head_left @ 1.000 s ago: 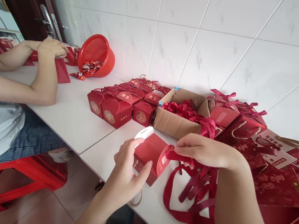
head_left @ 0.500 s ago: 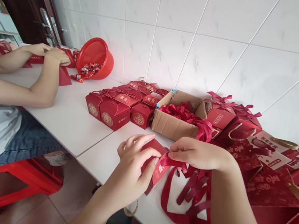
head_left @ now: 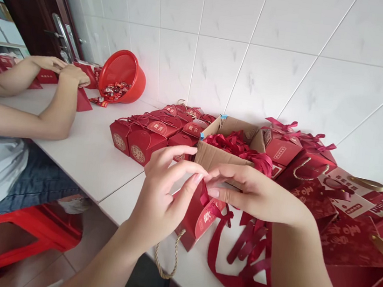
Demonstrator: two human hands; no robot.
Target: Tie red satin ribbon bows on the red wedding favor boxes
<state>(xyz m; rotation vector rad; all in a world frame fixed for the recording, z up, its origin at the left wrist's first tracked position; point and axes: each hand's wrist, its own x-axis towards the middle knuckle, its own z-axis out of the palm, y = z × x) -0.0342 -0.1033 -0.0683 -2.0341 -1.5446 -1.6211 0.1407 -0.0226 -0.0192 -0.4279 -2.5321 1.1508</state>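
A small red gift box (head_left: 195, 221) with a rope handle (head_left: 166, 259) stands near the table's front edge, under both my hands. My left hand (head_left: 160, 195) and my right hand (head_left: 246, 190) meet above it, fingertips pinched on a red ribbon (head_left: 220, 211) that runs over the box's top and round flap. The ribbon trails down into a loose pile of red ribbons (head_left: 250, 259) on the table to the right.
Several finished red boxes (head_left: 146, 137) stand beside a cardboard box (head_left: 223, 159) of ribbons. Red bags (head_left: 349, 230) lie at right. At left, another person's arms (head_left: 41, 105) rest on the white table (head_left: 87, 153) near a tipped red bucket (head_left: 123, 73) of candies.
My hands rose and came together above the box, drawing the ribbon up. The box now hangs lower at the table edge with its rope handle dangling.
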